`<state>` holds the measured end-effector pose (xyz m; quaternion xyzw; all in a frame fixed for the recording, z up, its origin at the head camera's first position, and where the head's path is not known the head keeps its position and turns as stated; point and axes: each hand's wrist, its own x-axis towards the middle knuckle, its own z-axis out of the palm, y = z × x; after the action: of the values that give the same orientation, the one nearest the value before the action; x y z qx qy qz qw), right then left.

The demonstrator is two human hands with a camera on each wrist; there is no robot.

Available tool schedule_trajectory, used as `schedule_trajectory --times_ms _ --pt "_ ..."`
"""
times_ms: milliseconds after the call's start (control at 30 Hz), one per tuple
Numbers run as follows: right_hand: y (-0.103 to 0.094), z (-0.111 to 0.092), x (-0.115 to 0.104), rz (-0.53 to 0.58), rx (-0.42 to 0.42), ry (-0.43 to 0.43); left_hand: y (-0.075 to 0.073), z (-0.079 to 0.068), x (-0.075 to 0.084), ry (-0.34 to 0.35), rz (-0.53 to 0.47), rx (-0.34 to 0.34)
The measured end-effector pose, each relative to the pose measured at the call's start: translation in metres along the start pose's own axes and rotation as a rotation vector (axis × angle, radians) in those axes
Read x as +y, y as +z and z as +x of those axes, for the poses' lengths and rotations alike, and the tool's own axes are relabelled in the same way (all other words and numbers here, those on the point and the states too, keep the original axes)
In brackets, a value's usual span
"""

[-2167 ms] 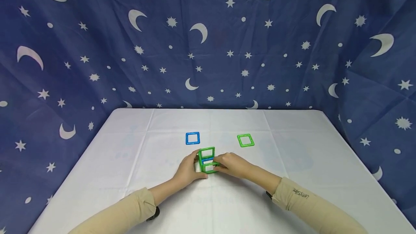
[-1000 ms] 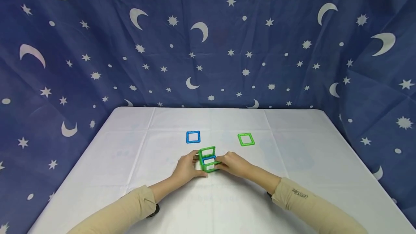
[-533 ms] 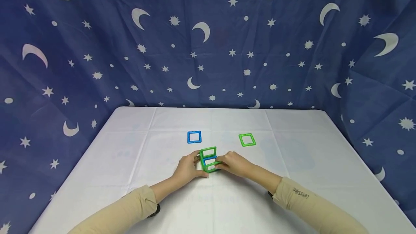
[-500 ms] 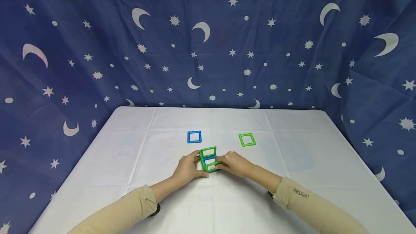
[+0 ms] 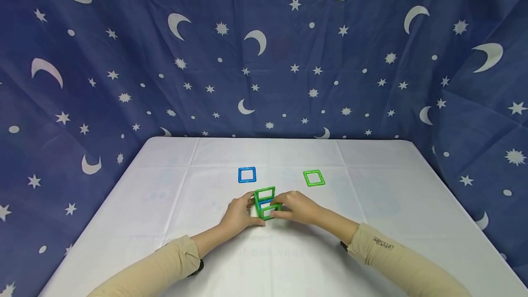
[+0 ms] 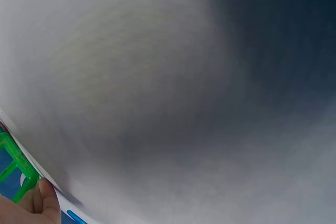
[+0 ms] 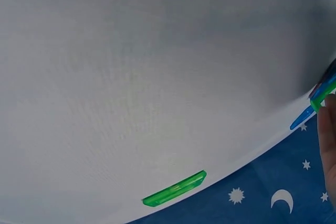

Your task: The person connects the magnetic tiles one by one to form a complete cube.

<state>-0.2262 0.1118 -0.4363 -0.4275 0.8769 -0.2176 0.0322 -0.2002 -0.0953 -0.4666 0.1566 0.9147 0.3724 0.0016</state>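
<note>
Several square magnetic tiles with open centres form a small box shape mid-table. A green tile point(image 5: 264, 189) stands at its back, another green tile point(image 5: 257, 205) at its left, and a blue tile point(image 5: 264, 202) lies low between them. My left hand point(image 5: 237, 217) holds the left side, thumb at the near corner and fingers behind. With thumb in front and index finger over the top, my right hand point(image 5: 298, 207) pinches the front green tile point(image 5: 270, 208) at its right end. In the left wrist view, fingertips point(image 6: 47, 195) touch a green tile edge point(image 6: 20, 158).
A loose blue magnetic tile point(image 5: 247, 168) lies flat behind the box shape. Farther right lies a loose green magnetic tile point(image 5: 311, 171). The white tablecloth point(image 5: 371, 251) reaches back to a dark blue curtain point(image 5: 280, 49) with moons and stars.
The front green tile has tipped more upright against the left tile. My right fingers have shifted over it, thumb now across its face. My left hand stays in place.
</note>
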Motion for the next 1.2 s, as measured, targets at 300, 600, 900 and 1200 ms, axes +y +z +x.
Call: schedule_trajectory --times_ms 300,600,900,1200 --pt "-0.006 0.011 0.008 0.129 0.235 0.184 0.001 0.0 -0.001 -0.031 -0.015 -0.007" --pt "0.007 0.025 0.024 0.156 0.116 0.245 -0.001 0.0 0.001 -0.014 -0.014 -0.011" --pt "0.006 0.029 0.018 0.053 0.076 0.18 -0.003 -0.002 0.002 -0.016 -0.024 -0.015" --pt "0.016 0.029 0.017 0.139 0.112 0.288 -0.002 0.0 0.006 0.004 0.003 -0.053"
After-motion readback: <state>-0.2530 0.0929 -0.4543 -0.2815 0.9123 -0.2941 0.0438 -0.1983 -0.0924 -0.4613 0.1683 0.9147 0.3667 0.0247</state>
